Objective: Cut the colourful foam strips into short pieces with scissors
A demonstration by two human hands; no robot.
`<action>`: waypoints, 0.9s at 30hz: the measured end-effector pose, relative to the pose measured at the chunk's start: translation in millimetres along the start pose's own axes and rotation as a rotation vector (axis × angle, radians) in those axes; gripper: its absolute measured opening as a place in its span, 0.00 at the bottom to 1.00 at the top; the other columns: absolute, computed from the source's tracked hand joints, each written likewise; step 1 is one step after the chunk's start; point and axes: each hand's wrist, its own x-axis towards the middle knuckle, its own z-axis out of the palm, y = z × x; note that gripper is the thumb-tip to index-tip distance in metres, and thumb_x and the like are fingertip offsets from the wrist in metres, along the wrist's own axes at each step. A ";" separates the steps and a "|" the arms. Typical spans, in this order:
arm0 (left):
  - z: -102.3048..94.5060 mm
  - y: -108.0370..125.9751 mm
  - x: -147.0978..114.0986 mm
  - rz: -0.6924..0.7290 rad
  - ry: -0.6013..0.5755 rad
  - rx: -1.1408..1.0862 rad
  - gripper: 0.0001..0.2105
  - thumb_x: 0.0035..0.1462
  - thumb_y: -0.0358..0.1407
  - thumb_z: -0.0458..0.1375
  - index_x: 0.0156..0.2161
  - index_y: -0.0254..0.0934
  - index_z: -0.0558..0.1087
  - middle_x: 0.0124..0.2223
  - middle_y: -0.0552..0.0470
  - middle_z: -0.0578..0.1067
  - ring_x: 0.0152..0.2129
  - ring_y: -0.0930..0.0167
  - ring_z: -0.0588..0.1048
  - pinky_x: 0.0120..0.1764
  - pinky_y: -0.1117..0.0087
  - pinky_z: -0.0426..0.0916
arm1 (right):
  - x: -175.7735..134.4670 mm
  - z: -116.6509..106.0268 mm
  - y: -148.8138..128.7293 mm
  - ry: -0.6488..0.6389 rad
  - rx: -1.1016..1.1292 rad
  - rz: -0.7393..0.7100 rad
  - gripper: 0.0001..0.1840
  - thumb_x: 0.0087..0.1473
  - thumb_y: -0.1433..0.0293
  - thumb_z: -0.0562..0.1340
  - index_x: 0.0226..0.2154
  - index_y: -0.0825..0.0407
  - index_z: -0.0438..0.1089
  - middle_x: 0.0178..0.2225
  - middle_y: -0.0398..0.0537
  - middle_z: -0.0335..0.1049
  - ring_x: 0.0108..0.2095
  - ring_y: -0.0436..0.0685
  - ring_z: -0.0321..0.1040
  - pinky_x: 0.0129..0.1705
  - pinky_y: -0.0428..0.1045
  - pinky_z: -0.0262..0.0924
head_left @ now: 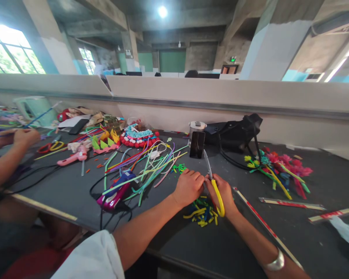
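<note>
My right hand (225,193) is closed round the yellow handle of a pair of scissors (218,197), whose blades point up and away from me. Close beside it, my left hand (189,186) has its fingers bent together, and whatever it may pinch is hidden. Under both hands lies a pile of short yellow and blue cut pieces (203,217). A smaller heap of green bits (178,168) sits just beyond my left hand. Long pastel pipe cleaners (151,172) are spread out to the left.
A phone (197,145) leans upright before a lidded cup (197,125), near a black bag (235,133). Pipe-cleaner flowers (291,168) and red-and-white packets (291,203) lie right. Leftward are a magenta-and-blue tool (118,190) with a cord, a pink glue gun (74,155) and a co-worker's hands (25,137).
</note>
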 end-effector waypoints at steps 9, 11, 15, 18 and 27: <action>12.8 -8.0 1.8 -0.550 -0.034 -0.878 0.04 0.48 0.33 0.55 0.26 0.34 0.70 0.23 0.56 0.69 0.22 0.75 0.65 0.26 0.74 0.57 | -0.3 -0.3 -2.1 -0.033 0.037 -0.013 0.12 0.57 0.62 0.54 0.33 0.52 0.67 0.28 0.43 0.68 0.28 0.50 0.65 0.32 0.43 0.56; 11.1 -9.0 3.1 -0.602 -0.070 -0.985 0.04 0.46 0.33 0.56 0.25 0.34 0.70 0.22 0.57 0.67 0.20 0.76 0.62 0.25 0.74 0.56 | -0.4 -0.4 -2.6 -0.044 0.053 -0.028 0.11 0.57 0.62 0.54 0.32 0.52 0.66 0.28 0.42 0.67 0.28 0.50 0.64 0.32 0.43 0.56; 8.4 -11.1 3.6 -0.662 -0.147 -1.148 0.05 0.44 0.35 0.57 0.25 0.34 0.69 0.20 0.59 0.63 0.19 0.77 0.59 0.25 0.74 0.53 | -0.3 -1.4 -3.4 -0.064 0.063 -0.043 0.10 0.57 0.63 0.55 0.32 0.52 0.66 0.27 0.41 0.66 0.27 0.49 0.63 0.32 0.43 0.55; 8.3 -12.7 2.9 -0.661 -0.199 -1.229 0.06 0.43 0.35 0.58 0.25 0.33 0.69 0.21 0.59 0.64 0.19 0.77 0.59 0.25 0.74 0.53 | 0.7 -3.0 -3.8 -0.067 0.074 -0.037 0.11 0.57 0.62 0.55 0.32 0.52 0.66 0.26 0.41 0.66 0.27 0.49 0.63 0.32 0.43 0.55; 10.3 -11.7 1.2 -0.666 -0.203 -1.252 0.05 0.41 0.34 0.59 0.25 0.33 0.69 0.21 0.58 0.65 0.20 0.78 0.60 0.25 0.74 0.53 | 0.3 -3.5 -8.7 -0.066 0.088 0.006 0.12 0.57 0.60 0.55 0.32 0.52 0.67 0.27 0.41 0.68 0.27 0.50 0.64 0.32 0.43 0.56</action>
